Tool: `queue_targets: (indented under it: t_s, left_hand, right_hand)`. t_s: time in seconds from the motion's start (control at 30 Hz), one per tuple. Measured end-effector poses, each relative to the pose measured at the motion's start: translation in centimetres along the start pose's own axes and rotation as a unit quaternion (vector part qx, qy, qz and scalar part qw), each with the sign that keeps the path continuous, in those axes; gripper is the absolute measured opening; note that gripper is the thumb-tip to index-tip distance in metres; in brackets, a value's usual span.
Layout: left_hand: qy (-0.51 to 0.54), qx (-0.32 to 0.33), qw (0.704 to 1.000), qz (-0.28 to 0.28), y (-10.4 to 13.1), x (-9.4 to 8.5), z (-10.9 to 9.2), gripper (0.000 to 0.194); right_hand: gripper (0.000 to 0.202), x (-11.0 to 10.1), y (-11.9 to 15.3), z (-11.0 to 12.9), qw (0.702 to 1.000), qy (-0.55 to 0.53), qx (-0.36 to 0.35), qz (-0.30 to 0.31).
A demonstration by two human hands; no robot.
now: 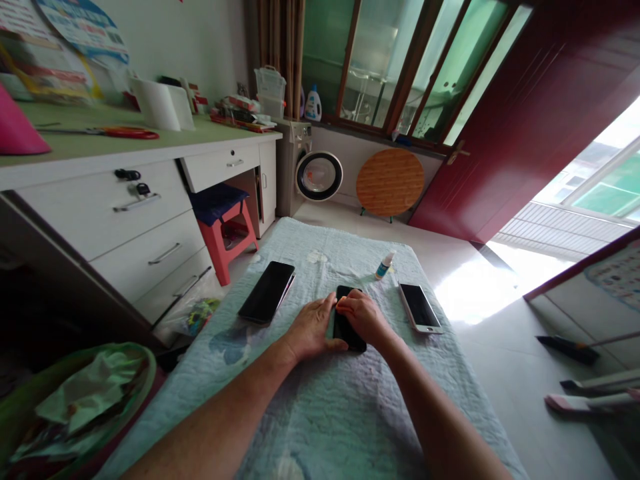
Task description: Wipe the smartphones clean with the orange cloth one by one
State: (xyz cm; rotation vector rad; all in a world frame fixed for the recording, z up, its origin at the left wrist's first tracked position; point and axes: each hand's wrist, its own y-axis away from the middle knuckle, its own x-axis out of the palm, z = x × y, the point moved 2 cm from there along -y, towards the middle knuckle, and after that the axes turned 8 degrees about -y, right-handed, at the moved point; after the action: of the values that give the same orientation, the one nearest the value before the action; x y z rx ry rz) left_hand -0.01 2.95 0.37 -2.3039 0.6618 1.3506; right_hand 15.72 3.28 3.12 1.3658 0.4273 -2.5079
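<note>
The black phone (345, 330) lies flat on the cloth-covered desk (305, 413), directly under and between the 2 hands. The left hand (313, 327) is half open, thumb and fingers spread along the phone's left side, seemingly steadying it rather than gripping. The right hand (363, 312) is bunched, fingers closed on a small orange piece (341, 304) pressed to the phone's far half; its material is too small to tell.

This looks like wiping. Doing it well would probably mean light, even strokes along the length, the left thumb kept off the rubbed area, and the near half covered too.

The phone's long axis runs away from the person, between the hands, its far end leaning slightly left. Which end is its top cannot be told.
</note>
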Motion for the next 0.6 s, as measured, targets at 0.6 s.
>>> queue_targets:
  t_s: [0.6]
  left_hand:
    - [-0.001, 0.025, 0.999, -0.041, 0.0, 0.7, 0.0, 0.121]
  right_hand:
    - [0.020, -0.2, -0.5, 0.5, 1.000, 0.020, 0.023, -0.001]
